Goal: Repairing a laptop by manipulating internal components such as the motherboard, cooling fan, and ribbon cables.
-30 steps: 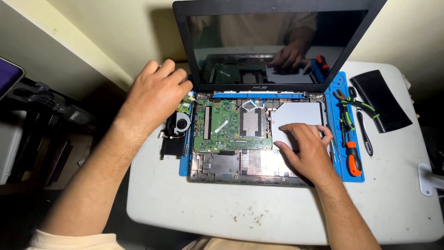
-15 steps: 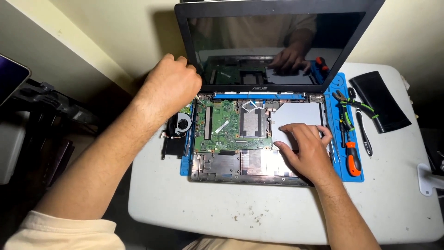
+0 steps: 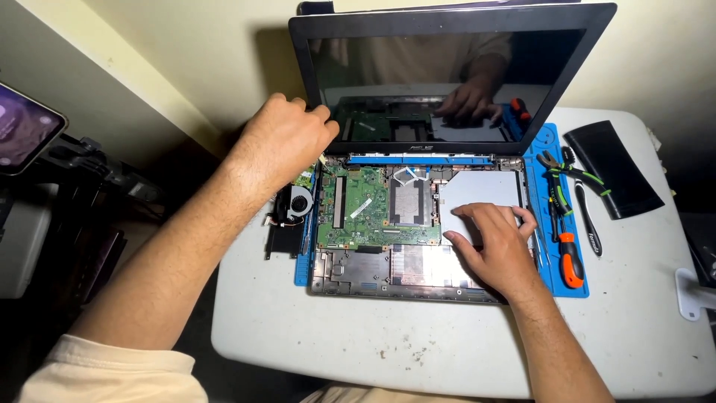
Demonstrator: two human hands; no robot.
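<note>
Laptop: we see it opened up on a blue mat on the white table, green board exposed.
Left hand: fingers curled on the screen's lower left corner.
Right hand: spread flat on the silver plate.
Beside: screwdriver, pliers.

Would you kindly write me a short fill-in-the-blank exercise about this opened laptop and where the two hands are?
1. The left hand grips the lower left corner of the laptop's ____.
2. The right hand rests flat on the open laptop base, to the right of the ____ circuit board.
3. The screwdriver on the blue mat has an ____ handle.
4. The round cooling fan lies to the ____ of the circuit board.

Missing words: screen; green; orange; left
</note>
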